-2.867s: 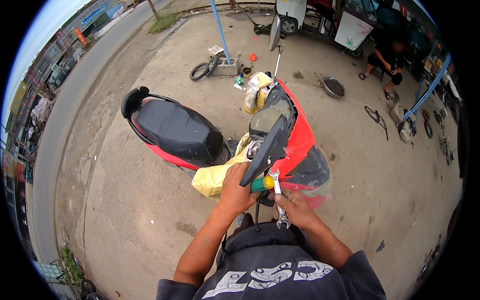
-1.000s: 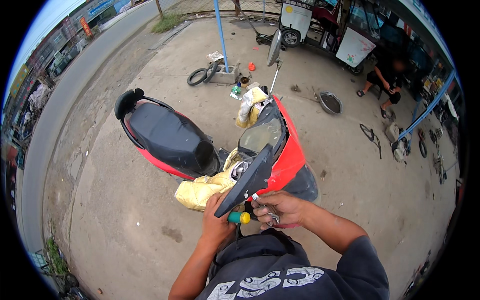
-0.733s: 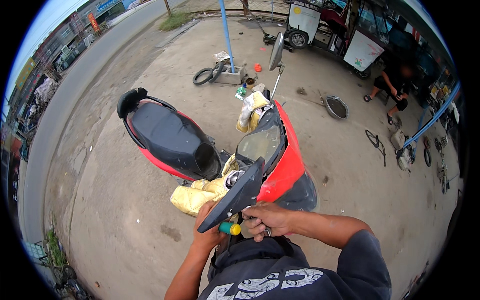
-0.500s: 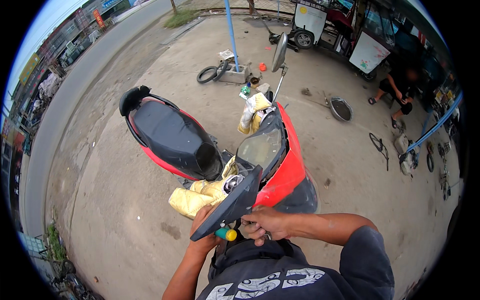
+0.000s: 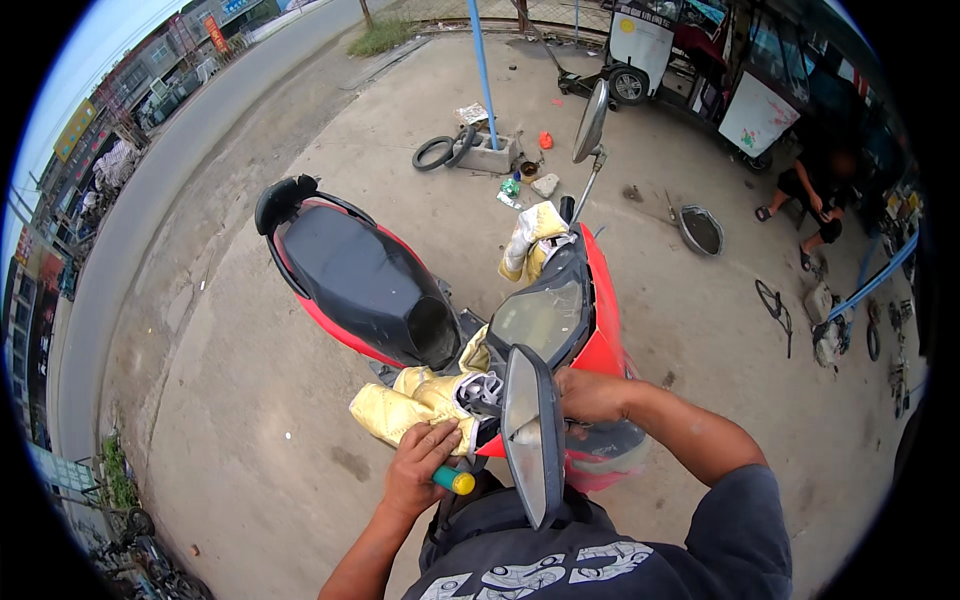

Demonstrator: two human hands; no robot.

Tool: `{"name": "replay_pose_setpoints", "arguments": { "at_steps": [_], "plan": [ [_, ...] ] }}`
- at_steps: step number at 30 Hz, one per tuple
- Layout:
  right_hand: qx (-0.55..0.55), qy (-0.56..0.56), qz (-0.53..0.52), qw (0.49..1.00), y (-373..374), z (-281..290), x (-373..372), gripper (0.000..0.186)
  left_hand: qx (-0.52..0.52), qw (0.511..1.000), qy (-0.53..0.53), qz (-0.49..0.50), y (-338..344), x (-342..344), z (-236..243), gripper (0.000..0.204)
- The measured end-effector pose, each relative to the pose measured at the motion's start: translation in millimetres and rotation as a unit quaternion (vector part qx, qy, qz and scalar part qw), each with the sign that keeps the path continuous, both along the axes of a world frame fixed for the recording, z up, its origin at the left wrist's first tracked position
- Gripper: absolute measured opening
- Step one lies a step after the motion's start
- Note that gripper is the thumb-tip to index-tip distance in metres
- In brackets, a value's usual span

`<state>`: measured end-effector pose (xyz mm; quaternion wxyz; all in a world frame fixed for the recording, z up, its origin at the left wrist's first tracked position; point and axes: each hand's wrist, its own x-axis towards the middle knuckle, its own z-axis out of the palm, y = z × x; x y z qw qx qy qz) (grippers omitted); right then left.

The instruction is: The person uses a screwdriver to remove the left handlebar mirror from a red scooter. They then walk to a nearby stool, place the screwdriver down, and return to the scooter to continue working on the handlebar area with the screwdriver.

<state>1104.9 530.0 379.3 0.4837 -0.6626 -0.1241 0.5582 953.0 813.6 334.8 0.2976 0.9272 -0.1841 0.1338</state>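
at left hand [image 5: 422, 468], crumpled yellow cover [image 5: 392, 408], cylindrical green handle [image 5: 449, 478]

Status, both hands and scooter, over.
Left hand holds green handle, touching yellow cover. Right hand partly behind mirror; grip unclear. Red scooter standing.

The wide fisheye camera, left of a side-by-side pair worn on the person's head, looks steeply down and forward from above the dark grey cloth T-shirt with white print [image 5: 590, 530], close over the bare left hand [image 5: 418, 470] and bare right hand [image 5: 592, 395]. It sees the red-and-black plastic-bodied scooter [image 5: 360, 280] from above, its long black seat beyond the left hand. The view reaches the grey paved road [image 5: 145, 200] far left of the left hand and the slim blue pole [image 5: 483, 75] well beyond both.
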Motion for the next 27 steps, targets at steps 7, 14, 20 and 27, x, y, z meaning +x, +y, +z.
{"name": "replay_pose_setpoints", "arguments": {
  "at_steps": [7, 14, 20, 27],
  "plan": [
    [-0.001, -0.033, -0.010, 0.999, -27, -2, -17, 0.031, -0.020, 1.000, 0.003, -0.009, -1, 3, 9, 0.044],
    [0.113, 0.032, -0.196, 0.973, 12, -31, -111, 0.032, -0.069, 0.997, -0.022, -0.026, 1, 3, 10, 0.042],
    [0.241, -0.041, -0.209, 0.947, 77, -24, -141, 0.032, -0.174, 0.984, -0.045, -0.017, 6, 1, 14, 0.036],
    [0.217, -0.154, -0.211, 0.941, 111, -7, -147, 0.034, -0.437, 0.890, 0.102, 0.080, 2, -18, 41, 0.018]
  ]
}}
